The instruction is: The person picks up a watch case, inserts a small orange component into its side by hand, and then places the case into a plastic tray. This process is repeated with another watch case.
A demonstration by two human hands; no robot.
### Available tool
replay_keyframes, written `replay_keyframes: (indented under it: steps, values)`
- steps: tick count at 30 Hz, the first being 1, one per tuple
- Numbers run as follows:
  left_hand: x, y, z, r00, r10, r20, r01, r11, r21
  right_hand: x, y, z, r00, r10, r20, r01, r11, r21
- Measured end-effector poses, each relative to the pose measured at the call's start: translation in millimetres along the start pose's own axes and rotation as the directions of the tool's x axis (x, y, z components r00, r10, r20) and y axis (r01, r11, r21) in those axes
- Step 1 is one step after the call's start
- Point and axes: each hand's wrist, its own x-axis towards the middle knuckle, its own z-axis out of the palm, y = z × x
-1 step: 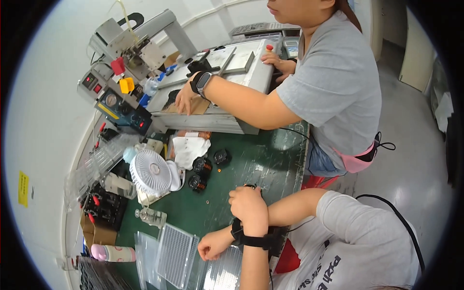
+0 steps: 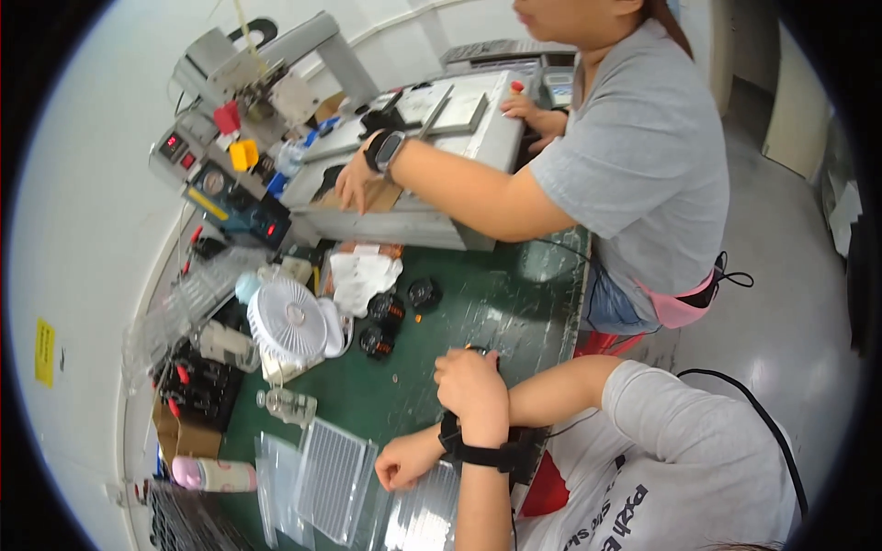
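My right hand (image 2: pixel 470 390) is closed in a fist over the green mat (image 2: pixel 496 303), and a small black part (image 2: pixel 481 350) shows at its far edge. A black band circles that wrist. My left hand (image 2: pixel 404 462) lies lower, fingers curled, touching the clear plastic trays (image 2: pixel 333 477) near the table's front. Three round black parts with copper windings (image 2: pixel 386 321) lie on the mat beyond my hands. Whether the left hand grips a tray is hidden.
A co-worker in a grey shirt (image 2: pixel 643 156) leans over a grey machine (image 2: pixel 413 211), one hand (image 2: pixel 354 184) on cardboard. A small white fan (image 2: pixel 289 323), white cloth (image 2: pixel 363 275), pink bottle (image 2: pixel 213 475), soldering station (image 2: pixel 234 207) and a black parts box (image 2: pixel 197 390) crowd the left side.
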Motion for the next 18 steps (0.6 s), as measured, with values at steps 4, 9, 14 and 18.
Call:
replay_keyframes:
  steps: [4, 9, 14, 18]
  values:
    - [5, -5, -9, 0.999, 0.011, -0.032, -0.021, 0.945, -0.327, 4, -4, -9, 0.997, -0.071, 0.038, 0.074, 0.991, -0.108]
    - [0, 11, -12, 0.975, 0.128, -0.181, -0.197, 0.871, -0.449, -13, -39, -19, 0.977, 0.118, -0.178, -0.045, 0.929, 0.368]
    - [-44, -52, -49, 0.826, 0.103, -0.554, -0.483, 0.636, -0.602, 2, -41, -19, 0.953, 0.016, -0.303, 0.002, 0.998, 0.059]
    - [-77, -121, -57, 0.969, -0.182, -0.169, -0.130, 0.211, -0.969, -12, -11, -45, 0.959, -0.185, -0.214, 0.033, 0.824, -0.565]
